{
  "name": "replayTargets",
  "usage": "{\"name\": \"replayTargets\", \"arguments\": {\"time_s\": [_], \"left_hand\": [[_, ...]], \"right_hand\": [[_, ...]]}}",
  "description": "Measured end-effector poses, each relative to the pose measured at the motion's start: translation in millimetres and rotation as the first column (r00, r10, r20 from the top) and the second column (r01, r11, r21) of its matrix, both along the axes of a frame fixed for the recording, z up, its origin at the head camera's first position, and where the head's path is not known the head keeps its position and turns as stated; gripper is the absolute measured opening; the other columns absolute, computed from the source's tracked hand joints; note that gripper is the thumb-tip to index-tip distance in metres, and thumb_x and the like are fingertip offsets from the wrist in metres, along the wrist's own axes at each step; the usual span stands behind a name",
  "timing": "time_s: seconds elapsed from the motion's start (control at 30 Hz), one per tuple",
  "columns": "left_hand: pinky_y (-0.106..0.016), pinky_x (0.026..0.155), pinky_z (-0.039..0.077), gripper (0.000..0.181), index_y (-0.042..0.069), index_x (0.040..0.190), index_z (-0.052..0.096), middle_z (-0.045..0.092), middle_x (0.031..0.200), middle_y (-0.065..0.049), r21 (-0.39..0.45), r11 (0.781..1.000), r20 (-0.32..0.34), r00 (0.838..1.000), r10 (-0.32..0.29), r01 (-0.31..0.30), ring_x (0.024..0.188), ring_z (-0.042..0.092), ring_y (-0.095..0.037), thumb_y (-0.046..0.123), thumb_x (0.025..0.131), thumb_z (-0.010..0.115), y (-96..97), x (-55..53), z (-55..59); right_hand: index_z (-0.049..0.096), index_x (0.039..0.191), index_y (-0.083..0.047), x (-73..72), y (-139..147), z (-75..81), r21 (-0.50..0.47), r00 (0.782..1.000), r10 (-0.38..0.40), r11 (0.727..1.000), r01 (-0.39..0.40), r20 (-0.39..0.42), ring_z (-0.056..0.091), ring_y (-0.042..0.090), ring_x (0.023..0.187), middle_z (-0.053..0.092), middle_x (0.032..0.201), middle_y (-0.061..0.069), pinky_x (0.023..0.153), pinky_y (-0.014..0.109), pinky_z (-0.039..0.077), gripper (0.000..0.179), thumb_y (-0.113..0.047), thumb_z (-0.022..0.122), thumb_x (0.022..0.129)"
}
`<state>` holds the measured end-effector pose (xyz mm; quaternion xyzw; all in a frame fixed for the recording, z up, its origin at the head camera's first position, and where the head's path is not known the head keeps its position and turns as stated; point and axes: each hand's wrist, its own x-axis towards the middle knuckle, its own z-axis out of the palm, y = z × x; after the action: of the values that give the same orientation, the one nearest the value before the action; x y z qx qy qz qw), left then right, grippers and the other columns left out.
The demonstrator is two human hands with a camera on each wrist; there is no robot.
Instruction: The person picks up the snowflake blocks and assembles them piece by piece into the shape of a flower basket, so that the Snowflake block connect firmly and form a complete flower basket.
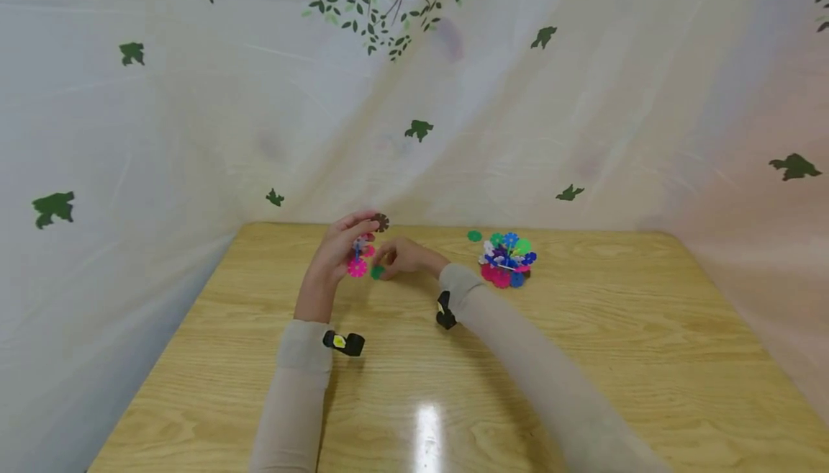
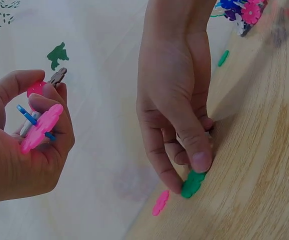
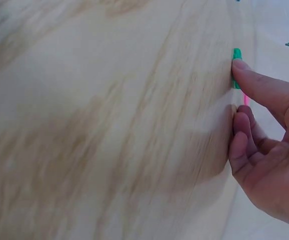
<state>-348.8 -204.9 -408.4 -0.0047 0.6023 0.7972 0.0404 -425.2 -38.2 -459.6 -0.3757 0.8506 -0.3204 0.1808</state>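
My left hand [image 1: 332, 253] is raised over the far left part of the table, its fingers curled round a small cluster of joined plastic snowflake discs. In the left wrist view a pink disc [image 2: 44, 126] of that cluster has a blue disc [image 2: 26, 114] slotted through it. A brown disc [image 2: 58, 76] sticks out by the fingertips. Close to its right, my right hand [image 1: 404, 255] pinches a green snowflake disc [image 2: 192, 185] between thumb and finger, low at the table surface. A loose pink disc [image 2: 160, 202] lies just beyond the green one.
A many-coloured ball of joined discs [image 1: 508, 260] sits on the wooden table [image 1: 401, 358] to the right of my hands. One loose green disc [image 1: 475, 236] lies beside it. Behind the table hangs a pale curtain [image 1: 492, 134] with leaf and bird prints.
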Motion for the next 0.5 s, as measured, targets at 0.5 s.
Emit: {"name": "replayTargets", "arguments": {"time_s": [0.5], "left_hand": [[-0.014, 0.054, 0.047, 0.010, 0.021, 0.100, 0.072, 0.064, 0.087, 0.005, -0.016, 1.000, 0.002, 1.000, -0.023, 0.023, 0.069, 0.055, -0.006, 0.014, 0.099, 0.066, 6.8, 8.5, -4.2]], "right_hand": [[0.068, 0.108, 0.007, 14.2, 34, 3.1, -0.059, 0.976, 0.033, 0.998, -0.021, 0.213, 0.061, 0.008, 0.083, 0.072, 0.095, 0.009, 0.076, 0.019, 0.051, 0.024, 0.008, 0.074, 0.085]]}}
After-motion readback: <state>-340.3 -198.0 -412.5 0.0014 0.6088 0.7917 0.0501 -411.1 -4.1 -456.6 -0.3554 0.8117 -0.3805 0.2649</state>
